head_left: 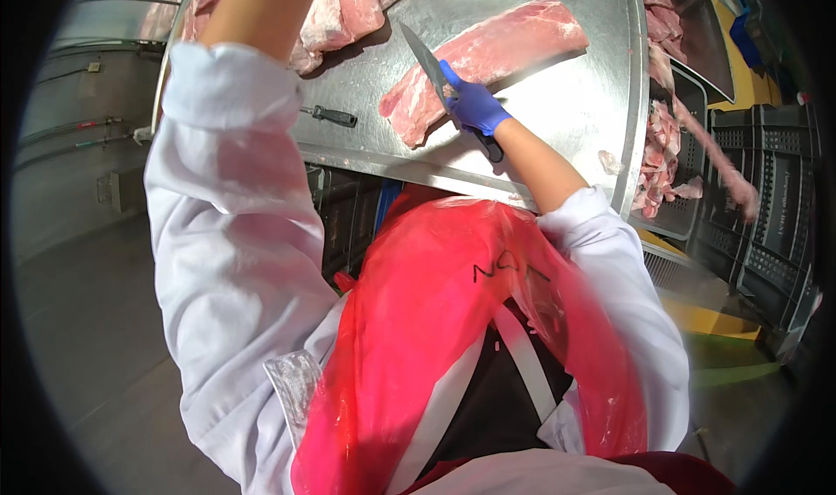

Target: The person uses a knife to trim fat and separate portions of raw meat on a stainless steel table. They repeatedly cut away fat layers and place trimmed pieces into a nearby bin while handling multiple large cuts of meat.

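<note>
My right hand (473,105), in a blue glove, grips a knife (420,55) by its dark handle. The blade points up and left, over a long piece of pink meat (527,38) on the steel table (340,149). My left forearm (252,12) reaches past the top edge, so that hand is out of view. Around that arm lie more meat pieces (353,3). A dark-handled tool (333,115), its far end hidden by my arm, rests on the steel left of the long piece.
At the right, bins (697,90) hold meat scraps (657,147), with a long strip (723,164) hanging out over stacked dark crates (775,225). A blue object (744,38) sits behind them. At the left are a wall (87,173) with pipes and a grey floor (96,338).
</note>
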Motion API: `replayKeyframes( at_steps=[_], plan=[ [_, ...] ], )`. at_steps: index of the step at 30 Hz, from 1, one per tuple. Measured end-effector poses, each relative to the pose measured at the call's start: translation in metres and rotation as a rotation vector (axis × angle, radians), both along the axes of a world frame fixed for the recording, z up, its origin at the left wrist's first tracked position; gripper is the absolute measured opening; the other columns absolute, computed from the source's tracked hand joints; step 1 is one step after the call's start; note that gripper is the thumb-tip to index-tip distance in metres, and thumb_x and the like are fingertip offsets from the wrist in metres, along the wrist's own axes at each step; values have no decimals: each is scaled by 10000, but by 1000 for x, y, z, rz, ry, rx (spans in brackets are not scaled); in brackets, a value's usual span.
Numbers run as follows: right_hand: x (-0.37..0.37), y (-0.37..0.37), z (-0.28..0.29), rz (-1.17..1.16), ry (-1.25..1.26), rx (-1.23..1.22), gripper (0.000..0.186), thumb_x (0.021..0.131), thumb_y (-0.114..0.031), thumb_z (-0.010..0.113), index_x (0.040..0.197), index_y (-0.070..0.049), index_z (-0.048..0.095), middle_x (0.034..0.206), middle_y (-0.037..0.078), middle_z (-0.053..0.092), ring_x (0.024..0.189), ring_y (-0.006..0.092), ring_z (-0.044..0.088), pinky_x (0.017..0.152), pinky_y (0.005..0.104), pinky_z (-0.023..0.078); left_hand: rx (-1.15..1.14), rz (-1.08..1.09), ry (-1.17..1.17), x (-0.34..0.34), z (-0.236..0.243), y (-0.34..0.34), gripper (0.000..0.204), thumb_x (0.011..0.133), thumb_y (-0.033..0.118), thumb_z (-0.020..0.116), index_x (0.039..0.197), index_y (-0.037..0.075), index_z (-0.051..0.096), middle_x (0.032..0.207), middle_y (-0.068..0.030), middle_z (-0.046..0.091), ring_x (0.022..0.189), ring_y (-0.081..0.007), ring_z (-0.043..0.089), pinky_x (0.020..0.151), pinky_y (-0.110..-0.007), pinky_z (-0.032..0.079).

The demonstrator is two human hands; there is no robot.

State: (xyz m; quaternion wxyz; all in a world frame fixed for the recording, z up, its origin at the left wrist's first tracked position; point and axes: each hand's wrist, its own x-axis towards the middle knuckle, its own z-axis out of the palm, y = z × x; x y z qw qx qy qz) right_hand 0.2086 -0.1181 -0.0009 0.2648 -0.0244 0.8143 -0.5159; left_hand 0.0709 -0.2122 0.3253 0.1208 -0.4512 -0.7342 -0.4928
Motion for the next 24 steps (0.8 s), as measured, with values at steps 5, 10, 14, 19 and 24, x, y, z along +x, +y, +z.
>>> replayKeyframes(
  at_steps=[5, 10, 14, 19, 24],
  plan=[
    [57, 4, -30, 98, 137, 197, 630, 1054, -346, 384, 1620, -279, 114, 1081, 350, 659, 946, 500, 666, 869, 531, 516, 127, 262, -249, 25, -95, -159, 329, 963, 191, 670, 1211, -15, 606, 1040, -84, 665, 974, -157, 650, 872, -292, 524],
    [33, -23, 11, -6, 68, 216, 703, 999, -261, 488, 1620, -308, 161, 781, 279, 674, 684, 407, 681, 726, 478, 527, 91, 505, -480, 112, -159, -266, 315, 986, 110, 651, 1262, -22, 581, 1163, -99, 679, 1067, -165, 641, 960, -310, 502],
    [66, -9, -19, 13, 34, 194, 651, 1035, -331, 468, 1613, -349, 168, 1023, 311, 690, 845, 415, 696, 870, 449, 530, 160, 625, -619, 166, -199, -316, 324, 975, 80, 664, 1268, -28, 577, 1149, -103, 672, 1054, -164, 642, 965, -305, 506],
    [72, -27, 12, 13, -130, 163, 749, 975, -217, 535, 1621, -306, 166, 805, 282, 684, 768, 390, 699, 786, 488, 523, 265, 698, -663, 191, -247, -345, 318, 976, 73, 659, 1271, -16, 582, 1098, -69, 665, 970, -135, 634, 900, -291, 510],
    [134, -5, -31, 134, 111, 157, 631, 1033, -320, 452, 1614, -260, 213, 941, 297, 697, 862, 456, 694, 831, 484, 530, 260, 715, -583, 198, -269, -341, 243, 977, 83, 664, 1201, 5, 610, 998, -20, 630, 886, -88, 580, 806, -254, 491]
  ],
)
